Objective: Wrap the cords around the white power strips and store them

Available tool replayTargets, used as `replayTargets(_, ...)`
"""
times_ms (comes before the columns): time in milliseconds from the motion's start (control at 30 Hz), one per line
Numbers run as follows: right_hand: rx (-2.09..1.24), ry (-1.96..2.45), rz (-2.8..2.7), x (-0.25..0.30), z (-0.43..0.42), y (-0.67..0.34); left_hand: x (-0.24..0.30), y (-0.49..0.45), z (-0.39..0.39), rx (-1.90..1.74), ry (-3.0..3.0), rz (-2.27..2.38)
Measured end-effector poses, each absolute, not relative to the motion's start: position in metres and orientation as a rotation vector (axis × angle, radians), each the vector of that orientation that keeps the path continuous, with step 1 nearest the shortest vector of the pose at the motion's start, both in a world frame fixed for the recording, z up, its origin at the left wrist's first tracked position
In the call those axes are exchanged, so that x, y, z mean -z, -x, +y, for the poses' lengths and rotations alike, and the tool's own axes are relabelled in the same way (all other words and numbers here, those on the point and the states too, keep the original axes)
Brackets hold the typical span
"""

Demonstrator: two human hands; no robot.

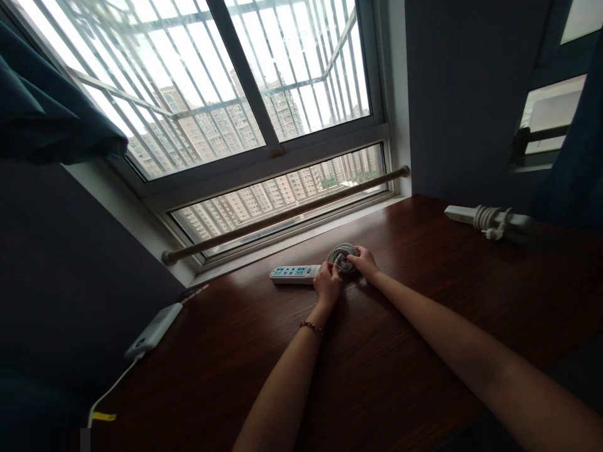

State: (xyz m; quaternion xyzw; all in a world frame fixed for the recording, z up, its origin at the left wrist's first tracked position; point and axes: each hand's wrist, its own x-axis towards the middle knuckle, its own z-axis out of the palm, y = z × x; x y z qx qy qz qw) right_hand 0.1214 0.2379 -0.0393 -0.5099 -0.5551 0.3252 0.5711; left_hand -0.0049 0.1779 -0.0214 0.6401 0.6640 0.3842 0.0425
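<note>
A white power strip (293, 274) with blue sockets lies on the dark wooden desk (400, 326) near the window. Its grey cable is wound into a coil (341, 255) at the strip's right end. My left hand (326, 284) is closed, its fingers pinched on the near left side of the coil where it meets the strip. A bead bracelet sits on that wrist. My right hand (364, 262) grips the coil's right side with curled fingers. Both forearms reach in from the bottom edge.
A second white power strip (490, 219) with its cord wrapped round it lies at the desk's far right. A white power bank (153, 329) with a cable sits at the left edge. A metal rail (282, 215) runs along the barred window. Dark curtains hang at both sides.
</note>
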Motion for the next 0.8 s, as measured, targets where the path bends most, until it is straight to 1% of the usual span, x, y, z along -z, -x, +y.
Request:
replayTargets(300,-0.710,1.217,-1.287,0.046,0.243,-0.120,0.025,0.012,0.183,-1.424,-1.728,1.904)
replayTargets(467,-0.602,1.280,-1.285,0.045,0.241,-0.120,0.023,0.011,0.184,-1.500,-1.737,1.782)
replayTargets(633,-0.400,1.162,-1.397,0.029,0.221,-0.116,0.023,0.003,0.178,-1.418,-1.890,1.652)
replayTargets(800,-0.371,1.126,-1.442,0.022,0.215,-0.115,0.014,0.004,0.172,-1.223,-2.102,1.570)
